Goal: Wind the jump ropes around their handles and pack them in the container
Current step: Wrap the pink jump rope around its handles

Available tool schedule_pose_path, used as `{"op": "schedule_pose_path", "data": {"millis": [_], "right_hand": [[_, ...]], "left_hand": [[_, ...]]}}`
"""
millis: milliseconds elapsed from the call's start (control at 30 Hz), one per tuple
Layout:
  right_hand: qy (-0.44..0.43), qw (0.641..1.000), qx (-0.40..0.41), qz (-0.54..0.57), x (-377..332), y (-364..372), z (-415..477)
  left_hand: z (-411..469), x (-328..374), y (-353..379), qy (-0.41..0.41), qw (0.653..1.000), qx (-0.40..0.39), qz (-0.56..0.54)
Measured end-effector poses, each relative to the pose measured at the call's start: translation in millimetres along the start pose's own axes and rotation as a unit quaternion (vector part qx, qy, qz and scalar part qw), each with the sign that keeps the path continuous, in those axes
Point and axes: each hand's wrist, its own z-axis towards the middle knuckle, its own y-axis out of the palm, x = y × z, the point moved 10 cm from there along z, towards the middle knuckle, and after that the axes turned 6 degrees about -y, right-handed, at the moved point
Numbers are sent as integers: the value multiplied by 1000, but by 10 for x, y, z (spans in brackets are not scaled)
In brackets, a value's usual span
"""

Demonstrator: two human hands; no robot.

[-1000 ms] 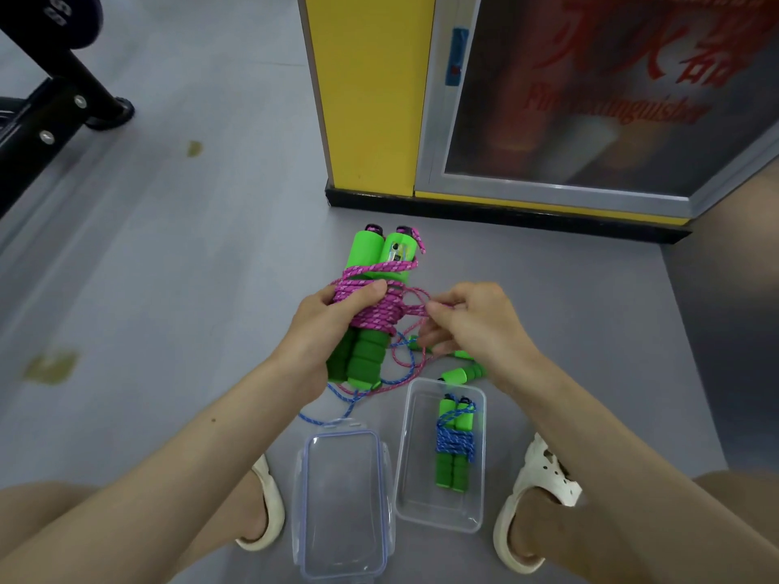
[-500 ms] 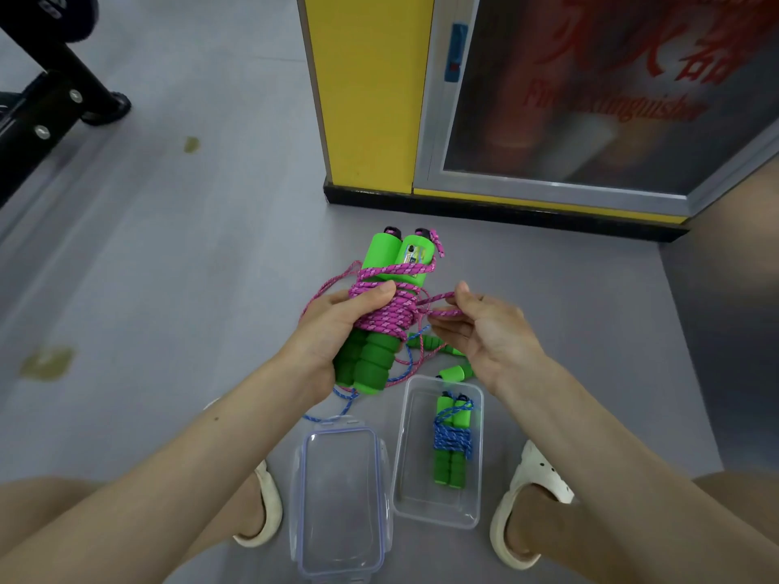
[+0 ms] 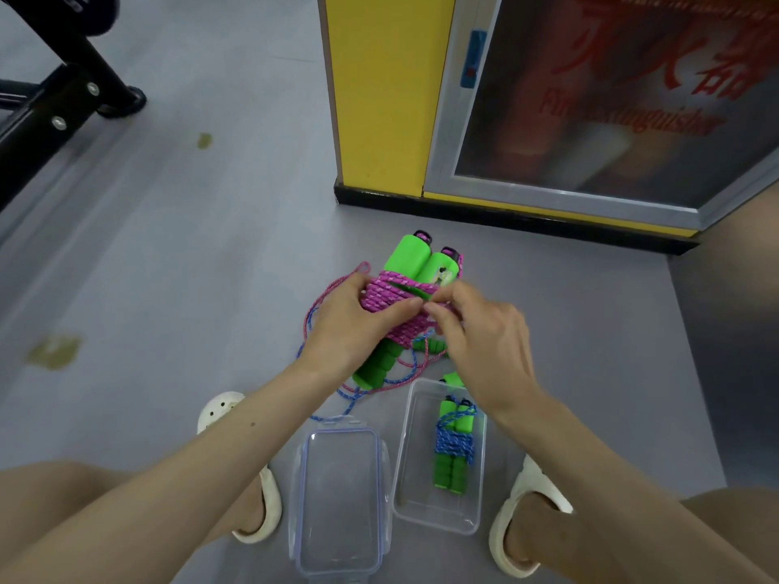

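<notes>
Grey floor [image 3: 210,267] carries the open container [image 3: 438,518], one blue-wound rope [image 3: 454,445] inside. Beyond its far end, left grip [image 3: 350,326] clasps the green handles [image 3: 411,257]; right grip [image 3: 484,335] pinches the pink rope [image 3: 390,295] at its coil. Best to lay each turn snug beside the last, thumb pinning them.

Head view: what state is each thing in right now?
Container: open.
Lid: off, beside container.
Pink jump rope: partly wound round its handles, tail loose.
Blue jump rope: wound, lying in container.
Loose blue rope: unwound on floor.
Left hand: grips wound handles.
Right hand: pinches pink jump rope.
</notes>
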Motion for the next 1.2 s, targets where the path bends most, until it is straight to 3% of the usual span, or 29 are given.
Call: {"op": "schedule_pose_path", "data": {"millis": [67, 367, 433, 567, 667, 933, 1000, 1133, 1200], "right_hand": [[2, 1000, -7, -2, -12, 24, -5], [83, 982, -112, 125, 108, 231, 82], [56, 986, -94, 123, 52, 213, 91], [-96, 991, 11, 89, -258, -62, 162], [-158, 987, -21, 24, -417, -54, 189], [-172, 974, -81, -122, -419, 171, 118], [-178, 975, -86, -98, -392, 208, 95], [-110, 991, -62, 49, -258, 146, 184], [-79, 992, -70, 69, -188, 184, 198]], "left_hand": [[-39, -3, 72, 5, 999, -9, 37], [-17, -64, 26, -33, 999, -10, 0], [-22, -62, 3, -45, 999, -4, -8], [-32, -77, -26, -78, 995, -1, -59], [-62, -61, -25, -63, 996, 4, -65], [-22, -150, -33, -40, 998, 12, 39], [-23, -171, -23, -41, 998, 13, 43], [-47, -159, -17, -38, 998, 12, 40], [-61, -137, -35, -25, 996, 20, 82]]}}
